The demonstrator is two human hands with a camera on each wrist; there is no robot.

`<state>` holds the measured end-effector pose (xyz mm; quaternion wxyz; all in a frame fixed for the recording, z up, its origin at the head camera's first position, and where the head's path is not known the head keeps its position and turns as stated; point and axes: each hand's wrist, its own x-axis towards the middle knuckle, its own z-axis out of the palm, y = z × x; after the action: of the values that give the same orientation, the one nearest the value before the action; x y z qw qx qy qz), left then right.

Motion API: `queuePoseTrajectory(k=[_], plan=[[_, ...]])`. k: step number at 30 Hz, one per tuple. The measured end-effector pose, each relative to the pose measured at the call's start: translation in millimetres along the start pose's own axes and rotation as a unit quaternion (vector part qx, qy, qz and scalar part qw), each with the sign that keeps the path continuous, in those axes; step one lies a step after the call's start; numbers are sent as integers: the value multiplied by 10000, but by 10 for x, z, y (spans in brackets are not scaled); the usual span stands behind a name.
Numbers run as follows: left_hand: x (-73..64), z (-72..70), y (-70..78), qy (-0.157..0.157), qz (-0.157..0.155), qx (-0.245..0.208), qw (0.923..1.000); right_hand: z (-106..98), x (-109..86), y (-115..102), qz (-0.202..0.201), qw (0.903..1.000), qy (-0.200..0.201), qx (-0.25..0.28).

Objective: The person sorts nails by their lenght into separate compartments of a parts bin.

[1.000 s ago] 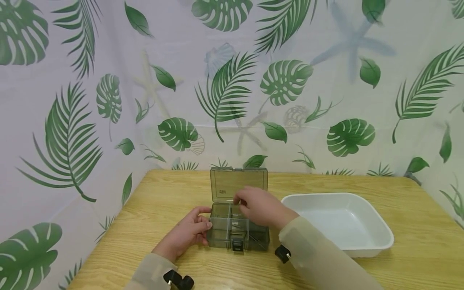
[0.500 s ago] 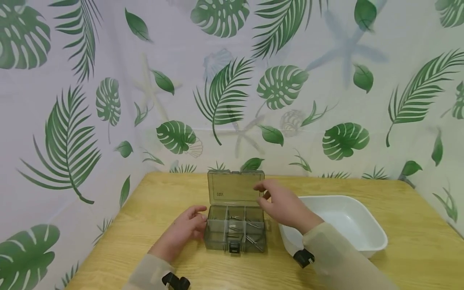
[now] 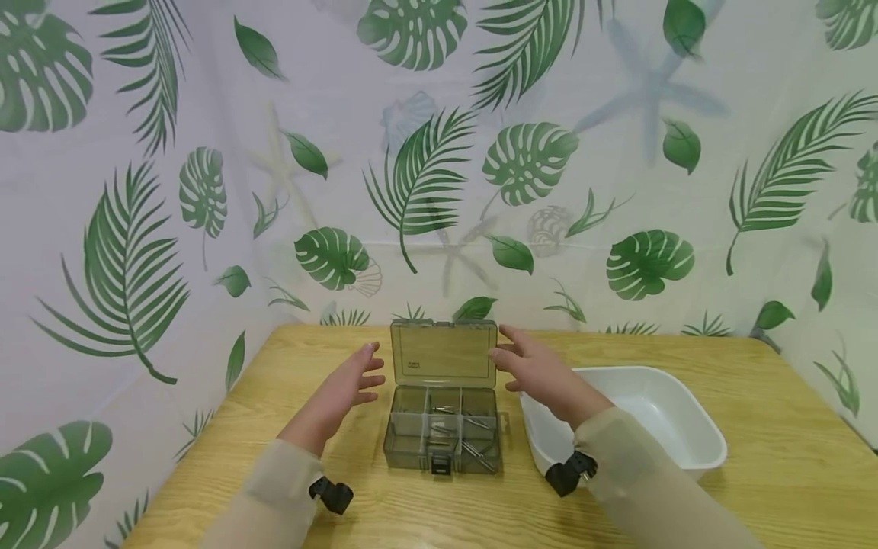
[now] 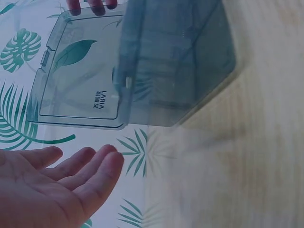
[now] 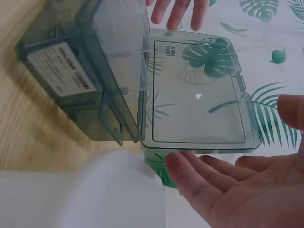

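A smoky see-through compartment box (image 3: 411, 450) stands on the table in the head view, its hinged lid (image 3: 443, 352) raised upright. Slim metal pieces (image 3: 478, 454) lie in its middle and right compartments; their exact kind is too small to tell. My left hand (image 3: 341, 391) hovers left of the lid, fingers extended and apart from it. On the other side, my right hand (image 3: 542, 375) has its fingers stretched at the lid's right edge; whether they touch it I cannot tell. Both palms look bare in the left wrist view and the right wrist view.
A white rectangular basin (image 3: 675, 412) stands to the right of the box, partly behind my right forearm. The wooden table (image 3: 384, 511) ends at a leaf-patterned cloth (image 3: 439, 191) behind. A printed label (image 5: 61, 69) is on the box's side.
My right hand has come out of the box and moved right, to the lid's edge. The left hand has left the box's left side and risen beside the lid.
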<state>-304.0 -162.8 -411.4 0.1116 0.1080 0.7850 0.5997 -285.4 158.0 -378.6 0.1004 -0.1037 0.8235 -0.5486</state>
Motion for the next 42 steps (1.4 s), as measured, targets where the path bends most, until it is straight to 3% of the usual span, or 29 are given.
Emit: queuePoseTrajectory(k=[6, 15, 21, 25, 30, 34, 39, 42], plan=[[35, 10, 73, -256, -111, -50, 9996, 58, -11, 3, 113, 9995, -180, 219], [-21, 43, 48, -253, 31, 3, 9997, 105, -75, 58, -58, 9992, -204, 333], [-68, 18, -15, -608, 304, 347, 9971, 189, -165, 58, -246, 9980, -61, -578], [-158, -14, -76, -1063, 480, 935, 9888, 241, -239, 53, -447, 9865, -235, -1558], [-227, -25, -97, -1507, 960, 2105, 9611, 289, -306, 21, -594, 9619, -641, -2589], [-229, 25, -92, -1529, 1060, 3070, 9333, 384, -319, 25, -709, 9293, -894, -3513], [-205, 162, -102, -1662, 1379, 4174, 8827, 544, -276, 152, -1007, 8807, -921, -4537], [-188, 254, -100, -1629, 1552, 4697, 8537, 627, -240, 214, -1208, 8577, -823, -4929]])
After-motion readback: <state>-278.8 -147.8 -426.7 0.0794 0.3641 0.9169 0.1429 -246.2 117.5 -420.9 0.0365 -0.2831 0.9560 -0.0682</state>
